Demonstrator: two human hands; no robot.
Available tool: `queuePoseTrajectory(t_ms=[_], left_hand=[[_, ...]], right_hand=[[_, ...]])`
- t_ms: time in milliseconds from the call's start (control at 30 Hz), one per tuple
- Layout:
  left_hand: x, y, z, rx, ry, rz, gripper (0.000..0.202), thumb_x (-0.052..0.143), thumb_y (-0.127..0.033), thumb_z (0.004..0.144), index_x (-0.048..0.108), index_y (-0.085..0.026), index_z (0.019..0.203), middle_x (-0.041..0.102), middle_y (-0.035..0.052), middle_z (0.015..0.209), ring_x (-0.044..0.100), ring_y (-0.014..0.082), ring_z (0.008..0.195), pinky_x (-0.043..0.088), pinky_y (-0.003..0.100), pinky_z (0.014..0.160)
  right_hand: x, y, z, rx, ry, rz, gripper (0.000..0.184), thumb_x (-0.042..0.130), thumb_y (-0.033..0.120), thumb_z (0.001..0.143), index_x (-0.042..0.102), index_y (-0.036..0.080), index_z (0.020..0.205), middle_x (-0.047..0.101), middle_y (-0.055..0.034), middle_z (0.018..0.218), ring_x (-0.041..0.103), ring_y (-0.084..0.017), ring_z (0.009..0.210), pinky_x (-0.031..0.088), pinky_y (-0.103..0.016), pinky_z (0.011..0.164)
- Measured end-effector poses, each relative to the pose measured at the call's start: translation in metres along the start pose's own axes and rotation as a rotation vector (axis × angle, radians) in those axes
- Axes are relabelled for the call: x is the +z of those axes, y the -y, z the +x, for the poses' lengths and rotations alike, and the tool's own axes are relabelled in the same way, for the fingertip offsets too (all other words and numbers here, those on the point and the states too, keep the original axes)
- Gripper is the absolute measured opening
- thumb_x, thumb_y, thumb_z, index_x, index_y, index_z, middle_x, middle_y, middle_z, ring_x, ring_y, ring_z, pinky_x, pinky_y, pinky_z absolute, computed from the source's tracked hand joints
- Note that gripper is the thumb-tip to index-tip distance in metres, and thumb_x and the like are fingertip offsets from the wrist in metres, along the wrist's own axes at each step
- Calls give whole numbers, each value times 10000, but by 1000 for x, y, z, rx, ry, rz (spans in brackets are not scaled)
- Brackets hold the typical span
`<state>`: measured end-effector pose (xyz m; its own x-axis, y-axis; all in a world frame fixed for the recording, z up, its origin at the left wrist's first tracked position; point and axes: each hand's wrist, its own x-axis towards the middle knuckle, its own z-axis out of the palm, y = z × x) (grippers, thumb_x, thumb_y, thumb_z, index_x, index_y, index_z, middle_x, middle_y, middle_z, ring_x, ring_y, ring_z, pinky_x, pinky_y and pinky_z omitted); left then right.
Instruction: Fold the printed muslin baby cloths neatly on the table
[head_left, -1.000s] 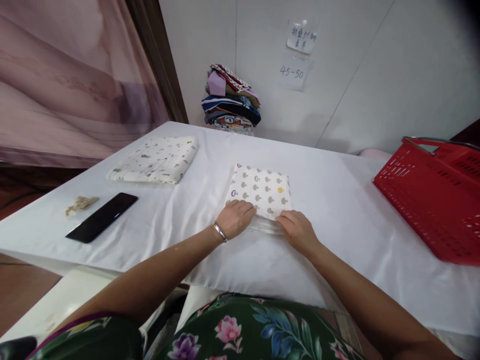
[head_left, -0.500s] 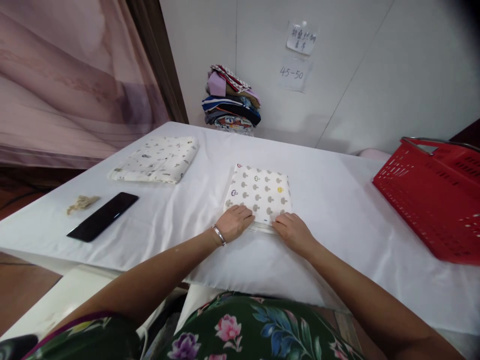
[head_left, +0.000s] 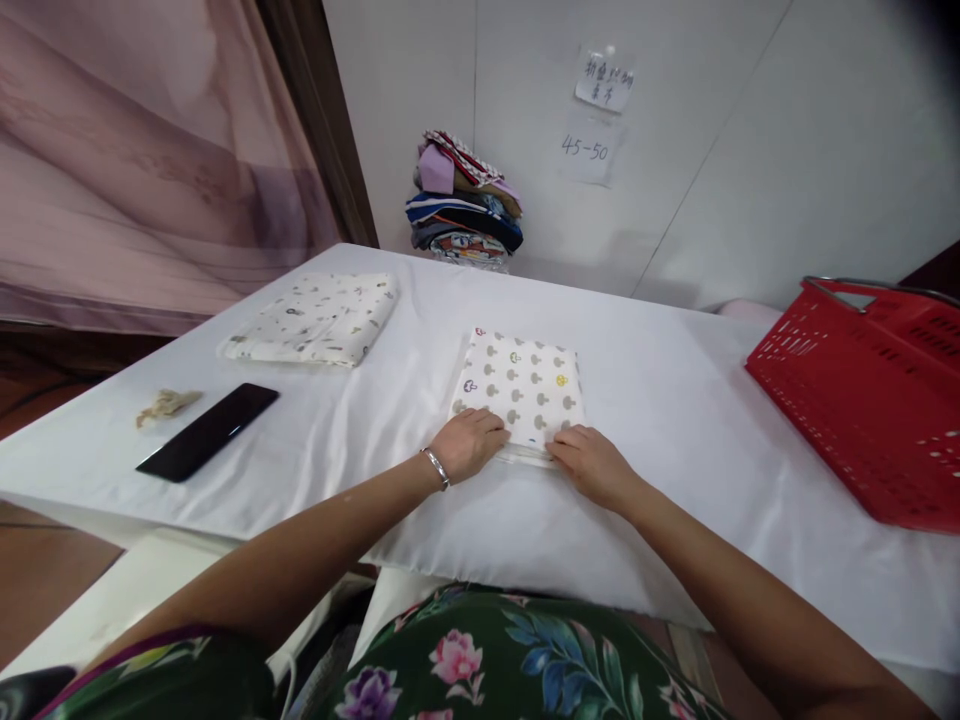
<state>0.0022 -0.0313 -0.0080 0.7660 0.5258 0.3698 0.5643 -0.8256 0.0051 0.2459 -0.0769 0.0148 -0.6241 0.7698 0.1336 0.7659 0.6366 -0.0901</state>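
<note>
A white cloth with grey mushroom prints (head_left: 517,385) lies folded into a near square on the table, layers showing along its front edge. My left hand (head_left: 471,444) grips its near left corner, fingers curled over the edge, a silver bracelet on the wrist. At the near right corner my right hand (head_left: 592,462) pinches the same cloth between thumb and fingers. Both thumbs are partly hidden from view. Farther left, another folded white cloth with small dark prints (head_left: 315,320) rests flat, away from both hands.
On the white-covered table (head_left: 675,400), a black phone (head_left: 210,432) and a crumpled beige scrap (head_left: 168,406) lie at the left. A red basket (head_left: 862,400) stands at the right edge. Behind the table rises a stack of folded fabrics (head_left: 465,205) by the wall.
Almost nothing differs. Both hands stay at the near corners of the mushroom-print cloth; the view has shifted very slightly.
</note>
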Motion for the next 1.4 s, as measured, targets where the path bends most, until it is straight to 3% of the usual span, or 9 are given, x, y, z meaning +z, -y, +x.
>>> queuePoseTrajectory(t_ms=[300, 600, 1000, 1400], left_hand=[[1, -5, 2, 9, -18, 65, 192, 411, -100, 861, 590, -155, 904, 591, 56, 845, 511, 165, 795, 392, 309, 708], [-6, -7, 7, -74, 40, -23, 165, 458, -262, 876, 598, -176, 893, 590, 48, 862, 511, 176, 821, 382, 323, 732], [-2, -7, 11, -94, 33, 7, 197, 446, -235, 890, 622, -175, 824, 600, 35, 806, 502, 159, 763, 366, 309, 696], [-6, -9, 13, -128, 68, -31, 171, 527, -325, 847, 619, -181, 852, 595, 42, 838, 516, 180, 804, 368, 324, 711]], right_hand=[[-3, -7, -1, -10, -15, 179, 259, 416, 107, 876, 610, 199, 1021, 596, -49, 888, 492, -163, 797, 390, -283, 690], [-2, -5, -1, 9, -40, 154, 217, 440, 134, 881, 619, 190, 990, 597, -45, 873, 496, -163, 806, 387, -277, 690], [6, -4, 1, 2, -87, 48, 232, 418, 131, 877, 612, 161, 1001, 596, -78, 865, 488, -183, 777, 404, -307, 676], [2, -16, 2, 103, -164, 422, 224, 457, 127, 832, 593, 226, 979, 622, -32, 958, 571, -148, 887, 477, -284, 758]])
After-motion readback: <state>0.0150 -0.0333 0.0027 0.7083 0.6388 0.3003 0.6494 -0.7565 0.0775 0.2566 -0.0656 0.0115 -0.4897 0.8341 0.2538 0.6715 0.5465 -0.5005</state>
